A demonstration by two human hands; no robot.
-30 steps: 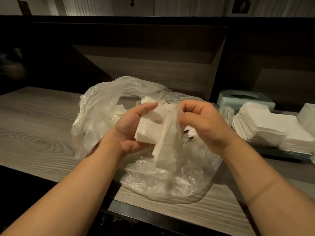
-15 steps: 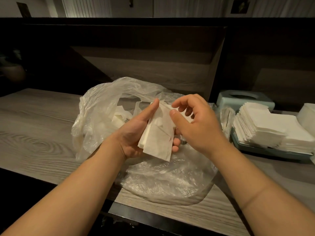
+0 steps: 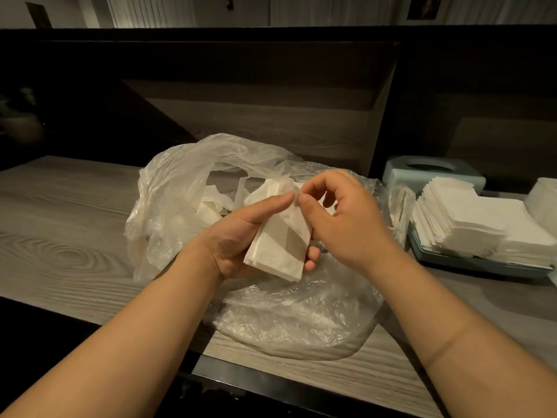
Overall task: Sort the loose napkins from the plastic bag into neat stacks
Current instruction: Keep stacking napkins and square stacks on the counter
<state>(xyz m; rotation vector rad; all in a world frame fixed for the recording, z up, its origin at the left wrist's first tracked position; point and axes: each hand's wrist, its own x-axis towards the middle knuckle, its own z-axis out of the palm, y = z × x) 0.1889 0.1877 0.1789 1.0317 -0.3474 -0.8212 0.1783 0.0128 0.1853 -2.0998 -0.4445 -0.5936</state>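
Change: since half a second ago the right hand (image 3: pixel 346 224) has come closer, and its thumb tip now almost meets the left thumb at the upper edge of the napkin bundle (image 3: pixel 280 239).
Left hand (image 3: pixel 241 236): its fingers are curled under the bundle and the thumb lies along the top – clamped on it, above the bag.
Right hand: fingers are bent and a little apart; if they pinch a napkin edge, I cannot tell.
Plastic bag (image 3: pixel 180 188): it lies open on the wooden surface (image 3: pixel 60 236), with loose napkins (image 3: pixel 211 206) inside.
Tray (image 3: pixel 470 262): it holds neat stacks (image 3: pixel 467 218) of white napkins – on the right, well apart from the bag.
Tissue box (image 3: pixel 431 171): light blue, behind the tray.
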